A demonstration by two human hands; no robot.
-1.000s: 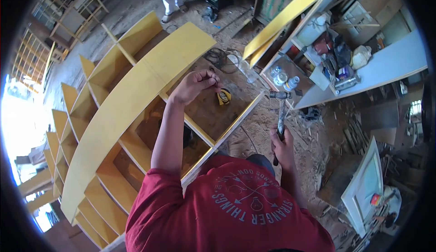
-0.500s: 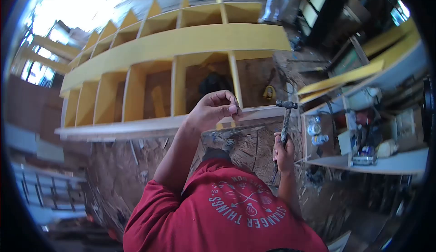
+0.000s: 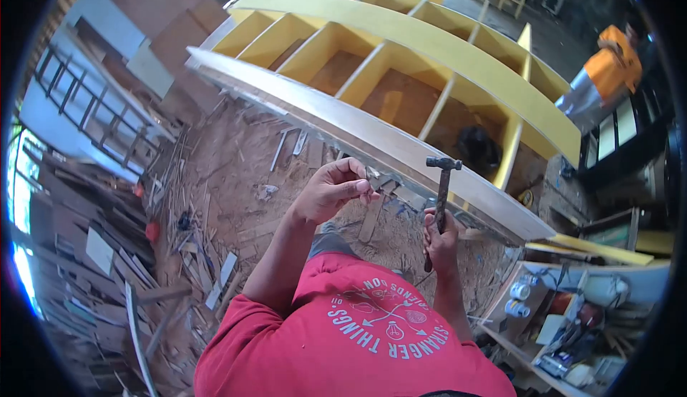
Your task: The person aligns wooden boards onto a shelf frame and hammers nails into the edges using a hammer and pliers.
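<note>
My right hand (image 3: 440,245) is wrapped around the handle of a hammer (image 3: 444,193), which stands upright with its dark metal head at the top. To its left, my left hand (image 3: 338,191) is closed in a pinch. Something small and thin may be between its fingertips, too small to make out. Beyond both hands lies a large yellow wooden frame (image 3: 401,21) divided into compartments. Its pale front board (image 3: 351,114) runs at a slant just past my hands. Neither hand visibly touches the frame.
Scrap wood (image 3: 207,268) and shavings cover the floor on the left. An open box (image 3: 501,300) with bottles and tools stands at the lower right. A dark object (image 3: 478,148) sits inside one compartment. Another person in an orange top (image 3: 608,68) is at the far right.
My view has swung left, so the frame now slants down to the right and more littered floor shows. Both hands keep their grips, and the hammer stays upright.
</note>
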